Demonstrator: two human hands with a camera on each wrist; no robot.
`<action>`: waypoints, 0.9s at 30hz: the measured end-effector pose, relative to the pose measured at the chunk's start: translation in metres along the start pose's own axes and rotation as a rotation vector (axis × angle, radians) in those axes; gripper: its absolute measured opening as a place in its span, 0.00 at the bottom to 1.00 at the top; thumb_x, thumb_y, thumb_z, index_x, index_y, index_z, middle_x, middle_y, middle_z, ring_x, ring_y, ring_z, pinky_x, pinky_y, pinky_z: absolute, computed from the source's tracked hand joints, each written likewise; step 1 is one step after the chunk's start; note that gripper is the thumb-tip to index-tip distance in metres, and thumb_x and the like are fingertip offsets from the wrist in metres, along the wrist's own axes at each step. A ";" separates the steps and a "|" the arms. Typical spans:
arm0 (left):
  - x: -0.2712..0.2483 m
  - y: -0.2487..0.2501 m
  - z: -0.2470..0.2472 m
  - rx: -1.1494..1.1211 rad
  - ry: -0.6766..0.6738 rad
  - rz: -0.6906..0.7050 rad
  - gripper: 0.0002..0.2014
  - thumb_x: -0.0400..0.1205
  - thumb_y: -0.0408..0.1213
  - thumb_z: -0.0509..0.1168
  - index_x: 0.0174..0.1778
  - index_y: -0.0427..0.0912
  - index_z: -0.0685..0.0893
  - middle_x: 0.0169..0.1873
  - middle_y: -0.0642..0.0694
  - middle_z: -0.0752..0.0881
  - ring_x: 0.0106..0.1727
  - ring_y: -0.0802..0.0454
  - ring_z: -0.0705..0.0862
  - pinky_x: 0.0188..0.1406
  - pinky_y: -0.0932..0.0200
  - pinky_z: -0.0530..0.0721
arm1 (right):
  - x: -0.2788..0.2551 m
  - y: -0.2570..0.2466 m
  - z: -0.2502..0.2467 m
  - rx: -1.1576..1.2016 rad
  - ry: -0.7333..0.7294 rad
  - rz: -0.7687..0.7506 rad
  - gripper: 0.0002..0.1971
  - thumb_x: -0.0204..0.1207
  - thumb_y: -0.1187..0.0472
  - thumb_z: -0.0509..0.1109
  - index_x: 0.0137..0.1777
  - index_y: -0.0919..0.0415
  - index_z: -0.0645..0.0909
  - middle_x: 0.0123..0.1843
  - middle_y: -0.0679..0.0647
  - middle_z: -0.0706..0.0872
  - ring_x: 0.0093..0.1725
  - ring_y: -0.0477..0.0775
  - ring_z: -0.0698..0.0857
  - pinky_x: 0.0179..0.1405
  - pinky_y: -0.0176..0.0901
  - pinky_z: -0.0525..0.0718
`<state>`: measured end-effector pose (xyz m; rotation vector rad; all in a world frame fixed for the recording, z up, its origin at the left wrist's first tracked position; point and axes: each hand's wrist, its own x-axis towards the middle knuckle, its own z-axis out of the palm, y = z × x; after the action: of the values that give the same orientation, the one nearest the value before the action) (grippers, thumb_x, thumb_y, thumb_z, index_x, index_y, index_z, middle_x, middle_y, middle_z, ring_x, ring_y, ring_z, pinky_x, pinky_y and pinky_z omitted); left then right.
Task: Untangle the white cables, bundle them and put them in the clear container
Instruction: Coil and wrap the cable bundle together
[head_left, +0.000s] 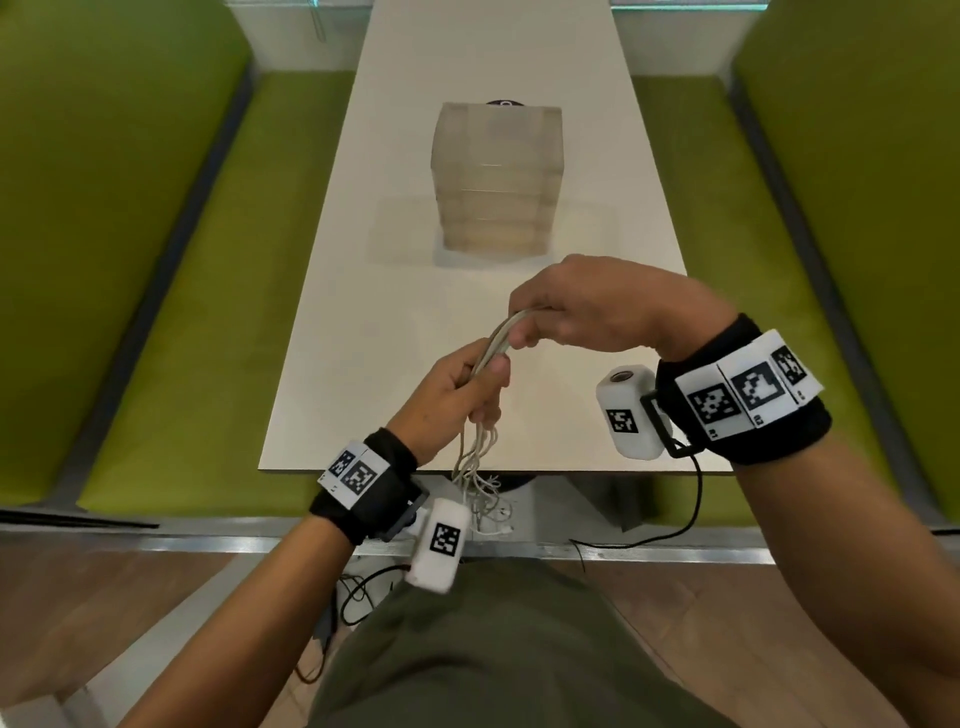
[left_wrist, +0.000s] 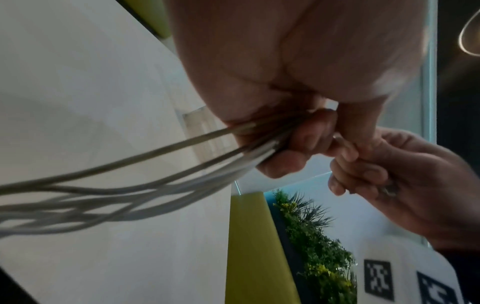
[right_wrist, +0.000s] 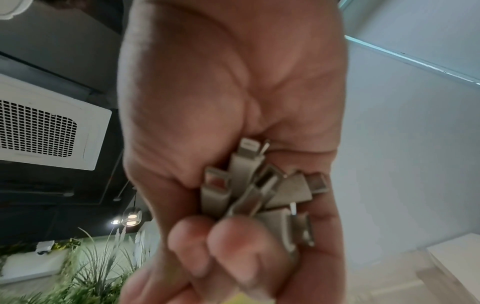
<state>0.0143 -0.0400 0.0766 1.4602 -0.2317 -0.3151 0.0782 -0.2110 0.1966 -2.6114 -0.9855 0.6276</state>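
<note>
Several white cables (head_left: 496, 340) run as one gathered bunch between my two hands above the near end of the white table (head_left: 395, 322). My left hand (head_left: 457, 387) grips the bunch (left_wrist: 130, 174) in its curled fingers, and the loose ends (head_left: 480, 467) hang below it past the table edge. My right hand (head_left: 566, 312) holds the other end, where the cable plugs (right_wrist: 259, 189) sit bunched in the palm under curled fingers (right_wrist: 233, 246). The clear container (head_left: 496, 182) stands upright on the table beyond both hands.
Green benches (head_left: 171, 338) flank the table on both sides. A dark round object (head_left: 506, 103) peeks out behind the container. Black wires (head_left: 665, 530) trail from the wrist cameras below the table edge. Plants (left_wrist: 317, 242) stand beyond the bench.
</note>
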 end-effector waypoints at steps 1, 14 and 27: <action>-0.001 0.001 -0.002 -0.003 -0.021 0.000 0.16 0.79 0.54 0.62 0.39 0.43 0.75 0.24 0.52 0.70 0.22 0.55 0.71 0.31 0.55 0.77 | 0.000 -0.001 -0.001 0.001 0.004 0.001 0.13 0.83 0.51 0.62 0.47 0.58 0.83 0.38 0.49 0.85 0.35 0.45 0.78 0.38 0.44 0.76; 0.001 0.026 -0.011 0.030 -0.066 0.022 0.21 0.83 0.58 0.56 0.45 0.43 0.82 0.23 0.52 0.77 0.31 0.46 0.86 0.48 0.39 0.84 | 0.006 -0.011 0.006 0.013 -0.070 0.007 0.12 0.83 0.53 0.62 0.47 0.58 0.83 0.44 0.50 0.88 0.44 0.51 0.83 0.44 0.46 0.80; -0.007 0.009 -0.008 0.030 0.085 -0.017 0.16 0.84 0.50 0.56 0.42 0.40 0.73 0.27 0.53 0.75 0.29 0.56 0.75 0.33 0.65 0.75 | -0.002 -0.006 0.000 0.221 0.046 0.066 0.14 0.83 0.52 0.61 0.43 0.59 0.80 0.32 0.51 0.79 0.33 0.52 0.79 0.36 0.47 0.82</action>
<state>0.0116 -0.0290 0.0850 1.5021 -0.1557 -0.2631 0.0738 -0.2083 0.1996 -2.4593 -0.7714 0.6498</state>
